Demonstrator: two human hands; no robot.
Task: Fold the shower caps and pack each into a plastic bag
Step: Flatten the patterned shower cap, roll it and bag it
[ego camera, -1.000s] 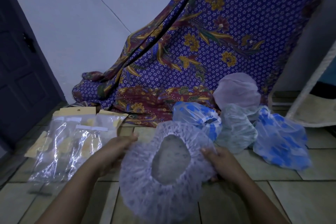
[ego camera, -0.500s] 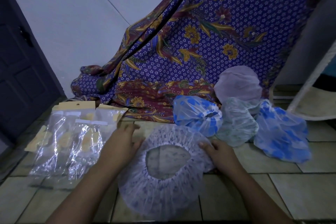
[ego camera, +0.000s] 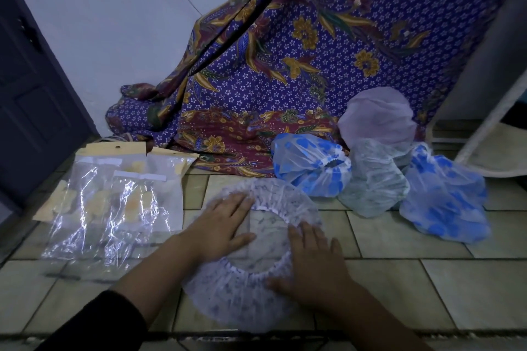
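A pale, blue-speckled shower cap (ego camera: 242, 296) lies flat on the tiled floor, its elastic opening facing up. My left hand (ego camera: 221, 225) presses flat on its left rim, fingers spread. Flat on the right rim rests my right hand (ego camera: 310, 262). Several clear plastic bags with yellow card headers (ego camera: 119, 199) lie to the left. Behind the cap sit more puffed shower caps: a blue-flowered one (ego camera: 310, 165), a greenish one (ego camera: 373, 185), a pink one (ego camera: 376, 117) and another blue-flowered one (ego camera: 445, 196).
A purple batik cloth (ego camera: 299, 65) drapes down the wall behind the caps. At the left stands a dark door (ego camera: 31, 88). A pale mat or frame (ego camera: 496, 145) leans at the far right. Tiled floor (ego camera: 413, 279) spreads to the right of my hands.
The cap went from held up between both hands down onto the floor. Both hands now lie flat on its rim, pressing it down.
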